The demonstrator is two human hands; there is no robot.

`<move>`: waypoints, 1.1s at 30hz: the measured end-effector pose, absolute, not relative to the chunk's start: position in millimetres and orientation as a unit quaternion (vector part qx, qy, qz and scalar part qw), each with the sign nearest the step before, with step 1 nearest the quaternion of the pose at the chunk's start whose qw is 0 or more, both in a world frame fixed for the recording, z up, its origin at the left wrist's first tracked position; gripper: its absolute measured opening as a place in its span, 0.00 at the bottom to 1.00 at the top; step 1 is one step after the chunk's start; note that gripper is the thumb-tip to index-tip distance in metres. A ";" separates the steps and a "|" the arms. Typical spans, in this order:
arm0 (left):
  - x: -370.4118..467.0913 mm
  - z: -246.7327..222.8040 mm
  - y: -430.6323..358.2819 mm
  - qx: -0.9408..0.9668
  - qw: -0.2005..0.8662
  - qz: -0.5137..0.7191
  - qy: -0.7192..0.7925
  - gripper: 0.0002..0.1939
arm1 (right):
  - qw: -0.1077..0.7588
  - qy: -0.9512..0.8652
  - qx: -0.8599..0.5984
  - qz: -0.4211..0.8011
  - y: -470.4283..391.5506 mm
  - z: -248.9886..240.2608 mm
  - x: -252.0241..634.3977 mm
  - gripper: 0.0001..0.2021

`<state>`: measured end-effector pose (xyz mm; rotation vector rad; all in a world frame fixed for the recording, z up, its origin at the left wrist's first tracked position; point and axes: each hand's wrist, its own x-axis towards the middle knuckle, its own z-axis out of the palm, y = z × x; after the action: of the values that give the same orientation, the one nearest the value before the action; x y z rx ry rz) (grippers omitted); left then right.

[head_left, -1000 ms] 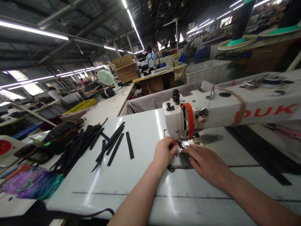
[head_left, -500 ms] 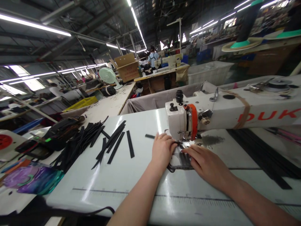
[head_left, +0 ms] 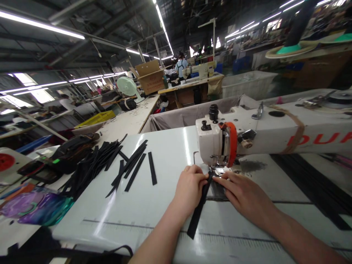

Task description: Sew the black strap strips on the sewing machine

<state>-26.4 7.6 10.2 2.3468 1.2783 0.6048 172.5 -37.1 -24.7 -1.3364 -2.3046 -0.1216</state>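
At a white sewing machine [head_left: 211, 141] on a factory floor, you bring both hands together over a single black strip [head_left: 198, 216], its upper end just in front of the bright metal around the needle. Your left hand [head_left: 191, 187] has thumb and fingertips clamped on the strip near that end; your right hand [head_left: 244, 190] comes in from the other side, its leading fingertips at the strip's edge — whether they grip it or merely steady it, you cannot tell from this view. The strip's free length slants back toward you across the pale worktop [head_left: 154, 209], its lower end over the printed ruler [head_left: 220, 235].

The step in hand looks like lining the strip up for stitching. Whether its end is already under the foot is hidden by your fingers and the machine's head. The next move, by the look of it, calls for squaring that end to the needle and feeding it in straight, with the left hand guiding and the right fingertips kept clear of the needle's path.

Off to your left, several loose strips [head_left: 134, 161] lie beside a bigger heap of black strips [head_left: 92, 167] — within view but untouched. To your right, longer black strips [head_left: 308, 187] run out from beneath the machine's arm.
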 end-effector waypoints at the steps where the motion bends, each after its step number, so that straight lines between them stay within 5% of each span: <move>1: -27.3 10.3 7.7 0.839 0.183 0.215 0.465 0.12 | 0.229 -0.842 -0.487 -0.046 -37.0 -23.9 172.0 0.21; 16: -26.3 22.4 -7.3 0.859 0.183 0.138 0.458 0.03 | 0.233 -0.864 -0.446 -0.024 -39.4 -14.8 173.2 0.21; 23: -13.8 10.7 -7.4 0.878 0.150 0.151 0.429 0.13 | 0.252 -0.839 -0.480 -0.049 -39.3 -23.7 173.1 0.20; 33: -15.9 9.5 -4.1 0.885 0.177 0.187 0.389 0.11 | 0.265 -0.837 -0.476 -0.060 -40.8 -25.5 173.3 0.18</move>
<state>-15.9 -4.1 9.5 2.5038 1.1001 0.5282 173.3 -40.8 -25.5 -1.2856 -2.2611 -0.1616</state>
